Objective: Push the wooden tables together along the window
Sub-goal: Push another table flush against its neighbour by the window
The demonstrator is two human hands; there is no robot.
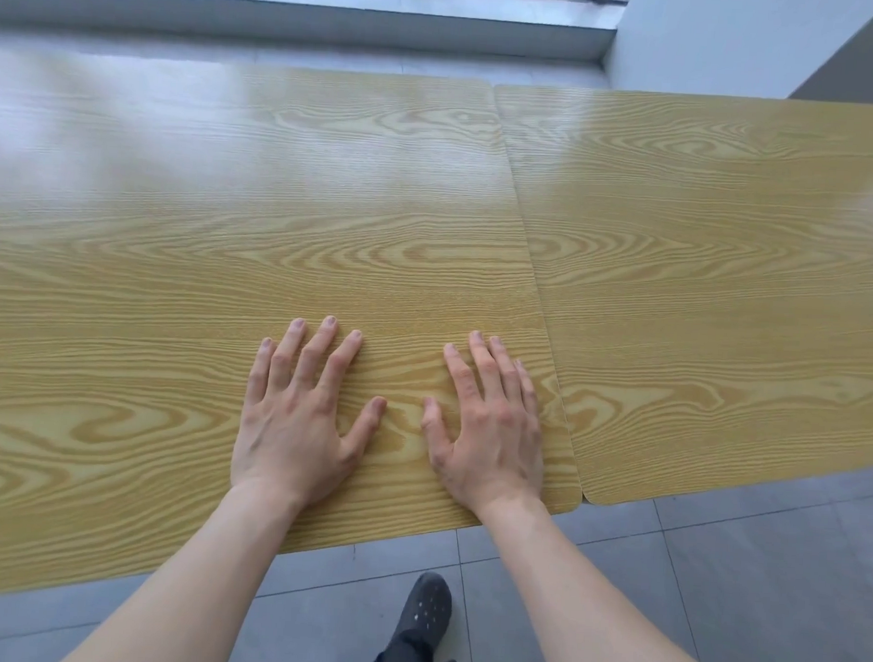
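Two yellow wood-grain tables fill the view. The left table [229, 211] and the right table [717, 273] meet side by side along a thin seam, their rounded near corners touching. My left hand [298, 420] lies flat on the left table near its front edge, palm down, fingers spread. My right hand [490, 428] lies flat on the same table, close to the seam, fingers apart. Neither hand holds anything.
A grey window sill [298, 19] runs along the far side beyond the tables, with a strip of floor between. A white wall [727, 38] stands at the back right. Grey floor tiles [714, 568] and my dark shoe [425, 610] lie below the front edge.
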